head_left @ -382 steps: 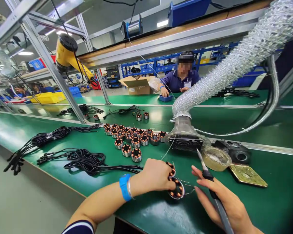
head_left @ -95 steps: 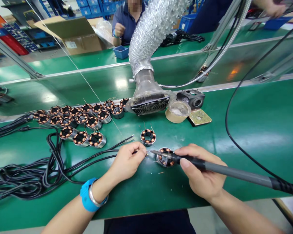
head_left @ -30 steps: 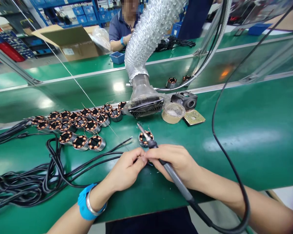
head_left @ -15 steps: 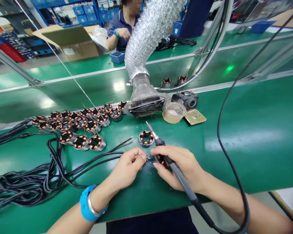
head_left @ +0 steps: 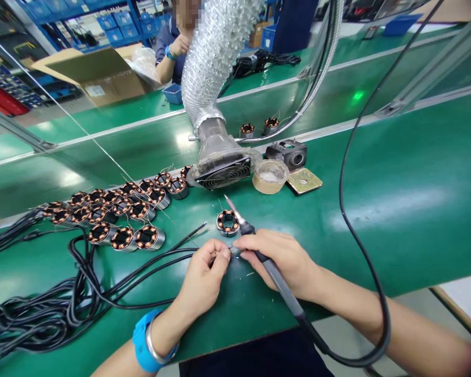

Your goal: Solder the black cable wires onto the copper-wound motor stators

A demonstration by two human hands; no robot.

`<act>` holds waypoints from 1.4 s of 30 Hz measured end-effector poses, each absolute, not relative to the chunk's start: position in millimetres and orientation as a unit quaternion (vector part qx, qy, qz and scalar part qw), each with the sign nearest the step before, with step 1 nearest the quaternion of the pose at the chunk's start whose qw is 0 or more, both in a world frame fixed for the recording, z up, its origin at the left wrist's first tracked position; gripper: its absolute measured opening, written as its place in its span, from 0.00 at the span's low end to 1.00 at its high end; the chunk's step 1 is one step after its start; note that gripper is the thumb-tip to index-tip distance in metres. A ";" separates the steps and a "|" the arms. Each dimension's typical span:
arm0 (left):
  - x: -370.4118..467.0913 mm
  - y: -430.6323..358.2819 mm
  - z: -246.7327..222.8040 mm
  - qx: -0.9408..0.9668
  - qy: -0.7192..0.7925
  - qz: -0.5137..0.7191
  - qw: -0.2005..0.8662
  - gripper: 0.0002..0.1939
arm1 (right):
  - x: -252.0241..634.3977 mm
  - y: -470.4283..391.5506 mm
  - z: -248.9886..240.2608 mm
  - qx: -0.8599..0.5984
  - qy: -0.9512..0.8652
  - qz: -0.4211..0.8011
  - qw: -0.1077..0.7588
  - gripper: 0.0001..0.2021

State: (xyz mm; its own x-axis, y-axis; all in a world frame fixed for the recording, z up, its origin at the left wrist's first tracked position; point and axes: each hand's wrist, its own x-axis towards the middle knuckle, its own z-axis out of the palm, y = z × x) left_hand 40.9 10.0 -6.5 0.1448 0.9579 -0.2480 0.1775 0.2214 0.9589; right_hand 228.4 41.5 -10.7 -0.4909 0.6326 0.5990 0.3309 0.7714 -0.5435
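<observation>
My left hand [head_left: 204, 275] pinches the end of a black cable [head_left: 182, 250], with thin wire ends showing at the fingertips. In my right hand [head_left: 288, 256] lies a soldering iron [head_left: 278, 278], its tip pointing up and away. The right thumb and forefinger reach close to the left fingertips, at the fine wires; whether they pinch one is too small to tell. Just beyond both hands, a motor stator [head_left: 219, 226] with copper windings sits on the green bench, close to the iron's metal shaft.
Several stators [head_left: 122, 239] stand in rows at the left, behind coiled black cables [head_left: 35, 319]. A fume extractor hood [head_left: 223, 170] hangs ahead, beside a round tub [head_left: 270, 178], a black holder [head_left: 288, 153] and a sponge tray [head_left: 305, 180]. The iron's cord [head_left: 343, 209] loops at right. Across, a person [head_left: 172, 57] works.
The camera view has shifted, so the bench things appear further left. My hands have come slightly closer together at the wire ends. A second stator seen under my right hand is now hidden.
</observation>
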 end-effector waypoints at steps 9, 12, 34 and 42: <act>41.8 12.1 -3.7 0.555 0.565 0.351 0.499 0.12 | 248.0 13.0 2.0 -0.347 -0.727 0.215 0.553 0.20; 41.5 11.0 -2.0 0.571 0.566 0.347 0.483 0.11 | 251.3 7.3 -7.0 -0.361 -0.665 0.262 0.599 0.14; 41.1 10.3 2.6 0.597 0.572 0.326 0.459 0.10 | 248.3 5.6 -19.9 -0.372 -0.606 0.314 0.629 0.07; 41.1 10.5 2.3 0.602 0.571 0.326 0.452 0.10 | 245.5 6.0 -12.3 -0.367 -0.650 0.282 0.603 0.09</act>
State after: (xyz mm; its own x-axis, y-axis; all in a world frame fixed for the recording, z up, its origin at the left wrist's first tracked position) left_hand 41.1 10.5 2.3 0.1341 0.9832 -0.1237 0.3938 0.0616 0.9171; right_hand 245.5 6.0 -12.3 -0.0034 0.8174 0.5761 0.1376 0.5710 -0.8093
